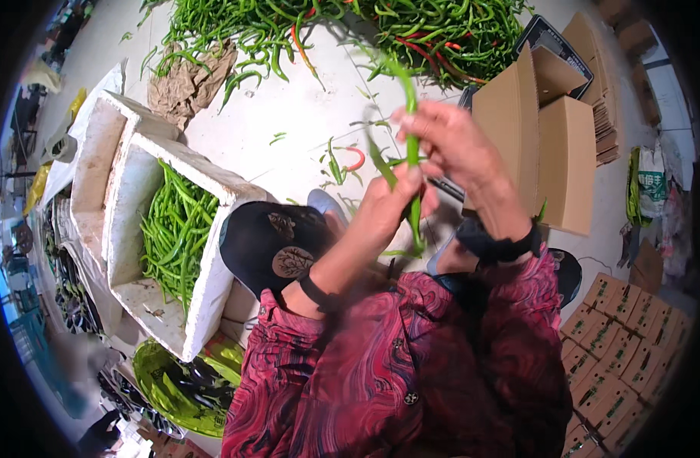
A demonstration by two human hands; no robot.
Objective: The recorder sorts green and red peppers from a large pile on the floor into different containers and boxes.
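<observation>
Long green peppers (413,141) are held upright in front of me, with blurred tips. My left hand (400,191) is closed around the lower part of them. My right hand (441,141) grips a pepper higher up with thumb and fingers. Below the hands, loose peppers and a red one (355,159) lie on the pale tiled floor (289,130). Big piles of green peppers (449,34), mixed with some red ones, lie at the top of the view.
At left are white foam boxes (129,206) with green peppers (174,237), and a yellow-green container (163,362) with eggplants. Crumpled brown paper (182,88) lies top left. At right are open cardboard boxes (564,160), flattened cartons (606,114) and stacked small boxes (625,351).
</observation>
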